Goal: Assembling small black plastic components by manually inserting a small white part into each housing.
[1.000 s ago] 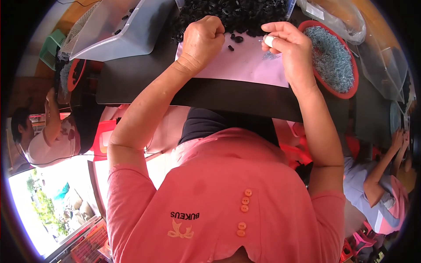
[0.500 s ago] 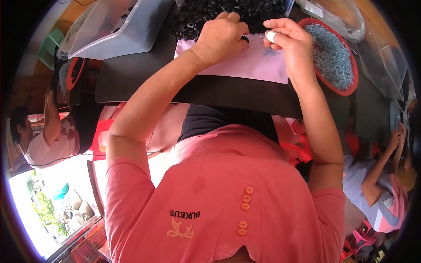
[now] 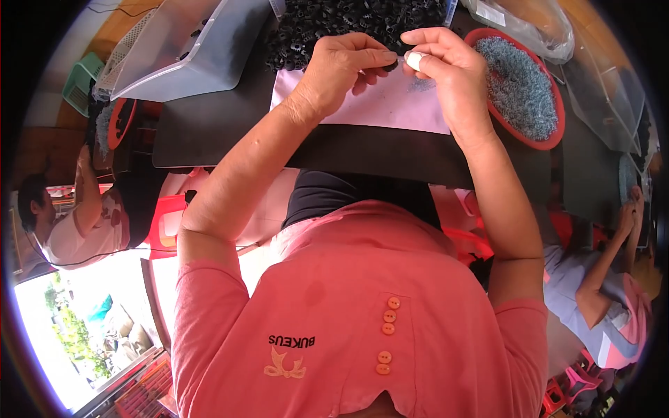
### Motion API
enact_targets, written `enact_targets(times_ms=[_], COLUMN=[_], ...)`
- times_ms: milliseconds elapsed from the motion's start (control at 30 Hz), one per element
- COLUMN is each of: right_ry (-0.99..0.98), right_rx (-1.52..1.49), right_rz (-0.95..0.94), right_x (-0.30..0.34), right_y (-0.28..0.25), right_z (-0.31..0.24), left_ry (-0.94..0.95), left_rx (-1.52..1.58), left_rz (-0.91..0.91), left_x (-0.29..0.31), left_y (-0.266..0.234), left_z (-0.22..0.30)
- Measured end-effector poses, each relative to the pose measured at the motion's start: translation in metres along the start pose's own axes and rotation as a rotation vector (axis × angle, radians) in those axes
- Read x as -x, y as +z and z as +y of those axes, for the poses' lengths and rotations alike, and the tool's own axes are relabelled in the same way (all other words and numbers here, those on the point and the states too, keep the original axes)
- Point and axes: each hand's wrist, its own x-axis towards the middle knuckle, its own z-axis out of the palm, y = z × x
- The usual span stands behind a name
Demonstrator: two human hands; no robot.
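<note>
My left hand pinches a small black plastic part between thumb and fingers, above a pale pink sheet. Close beside it is my right hand, thumb and forefinger pressed together, with a white wrap on one digit. What sits at those fingertips is too small to name. The two hands' fingertips nearly meet. Behind them lies a big heap of black plastic parts. Several tiny silvery-blue pieces lie on the sheet under my right hand.
At right stands a red oval basin full of tiny silvery-blue pieces. A translucent bin holding a few black parts is at left. A clear plastic bag lies far right. Co-workers sit on both sides of the dark table.
My left hand has come away from the heap, turned and lifted the black part towards my right fingertips. My right hand has shifted slightly left.
</note>
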Motion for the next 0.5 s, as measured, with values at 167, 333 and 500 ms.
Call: enact_targets(times_ms=[167,333,500], right_ry=[-0.022,-0.049,-0.105], right_rx=[-0.039,-0.055,0.079], right_rz=[0.000,-0.049,-0.155], right_x=[0.002,0.003,0.003], right_y=[0.006,0.008,0.009], right_z=[0.001,0.004,0.004], left_ry=[-0.116,0.006,0.078], left_rx=[0.359,0.252,0.086], left_rz=[0.042,0.070,0.108], left_x=[0.013,0.020,0.027], left_y=[0.012,0.011,0.012], left_z=[-0.007,-0.014,-0.015])
